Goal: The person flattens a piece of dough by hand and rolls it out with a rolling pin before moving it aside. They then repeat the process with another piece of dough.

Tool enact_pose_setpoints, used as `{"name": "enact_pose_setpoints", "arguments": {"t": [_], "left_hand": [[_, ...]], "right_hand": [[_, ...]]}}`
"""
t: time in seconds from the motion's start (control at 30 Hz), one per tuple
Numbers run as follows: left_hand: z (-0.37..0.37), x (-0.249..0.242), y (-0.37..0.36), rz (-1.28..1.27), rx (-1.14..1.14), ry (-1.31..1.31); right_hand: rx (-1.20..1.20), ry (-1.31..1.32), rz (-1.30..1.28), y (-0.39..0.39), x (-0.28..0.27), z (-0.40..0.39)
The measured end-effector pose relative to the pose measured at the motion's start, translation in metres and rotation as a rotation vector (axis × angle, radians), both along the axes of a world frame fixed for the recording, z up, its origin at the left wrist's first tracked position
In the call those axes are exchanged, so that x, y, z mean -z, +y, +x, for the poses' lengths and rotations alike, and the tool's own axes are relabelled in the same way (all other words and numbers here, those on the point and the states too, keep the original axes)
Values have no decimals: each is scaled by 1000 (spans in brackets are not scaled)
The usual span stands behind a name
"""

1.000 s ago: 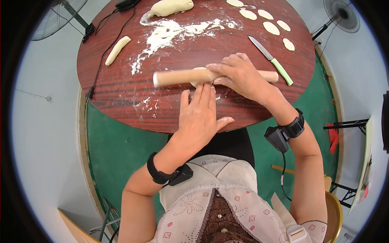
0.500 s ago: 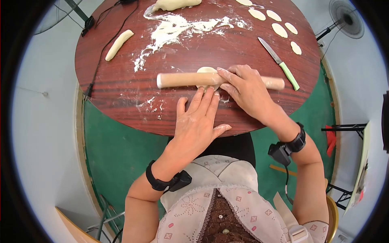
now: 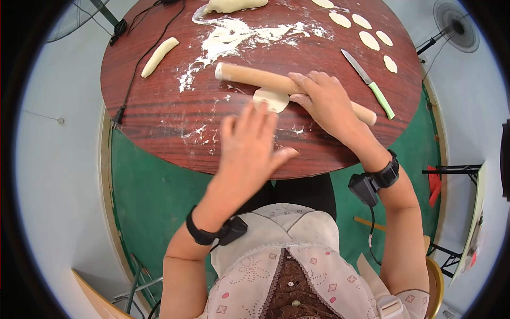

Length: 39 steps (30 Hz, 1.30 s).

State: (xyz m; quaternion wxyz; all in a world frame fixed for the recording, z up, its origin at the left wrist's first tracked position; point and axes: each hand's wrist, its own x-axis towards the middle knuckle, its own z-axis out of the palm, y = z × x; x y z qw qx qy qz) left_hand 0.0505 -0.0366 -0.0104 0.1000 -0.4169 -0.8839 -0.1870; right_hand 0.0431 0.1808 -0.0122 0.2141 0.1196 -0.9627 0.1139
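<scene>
My right hand [image 3: 326, 103] is closed round the right part of a wooden rolling pin [image 3: 255, 78], which lies slantwise with its left end farther from me. Just on the near side of the pin, a small flat round of dough [image 3: 270, 101] rests on the table. My left hand [image 3: 245, 146] is slightly blurred, fingers spread and palm down, its fingertips at the near edge of the dough round. Flour dusts the fingers of the right hand.
The round table [image 3: 159, 117] carries spilled flour [image 3: 226, 42], a dough strip [image 3: 159, 57] at left and a large dough lump [image 3: 236, 4] at the far edge. A green-handled knife [image 3: 380, 98] lies at right, near several flat dough rounds [image 3: 369, 41]. A black cable [image 3: 135, 72] crosses the left side.
The rolling pin has swung from nearly level to a slant, its left end moving away and uncovering more of the dough round. My left hand has shifted slightly left and toward me.
</scene>
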Motion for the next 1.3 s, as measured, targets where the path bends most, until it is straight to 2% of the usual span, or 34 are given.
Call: {"name": "enact_pose_setpoints", "arguments": {"t": [0.07,0.13,0.27,0.4,0.53,0.63,0.83,0.93,1.03,1.17,1.2,1.3], "left_hand": [[11,1,14,57,60,-41],[11,5,22,27,27,-64],[10,6,20,19,24,-83],[10,6,15,5,21,-75],[9,6,8,7,-3,-87],[9,6,4,15,-10,-93],[-1,-1,7,14,6,-105],[-23,-3,-4,-19,132,-96],[-59,-16,-24,-66,340,-261],[-36,-35,-21,-164,232,61],[-22,-30,-14,-51,215,64],[8,-16,4,29,59,32]], "right_hand": [[-11,-15,-37,-1,-4,5],[-49,-78,-57,-2,-14,8],[-132,-12,57,-9,-3,-6],[2,-11,79,0,6,-40],[-124,-18,-50,-6,3,-13],[-165,48,-12,-14,4,12],[53,28,107,-10,7,-18],[67,-71,-40,1,-2,-27],[136,-51,-185,11,-8,-17],[-52,27,-124,10,-10,0],[-107,12,-64,6,-10,0],[-264,29,74,-4,-5,-5]]}}
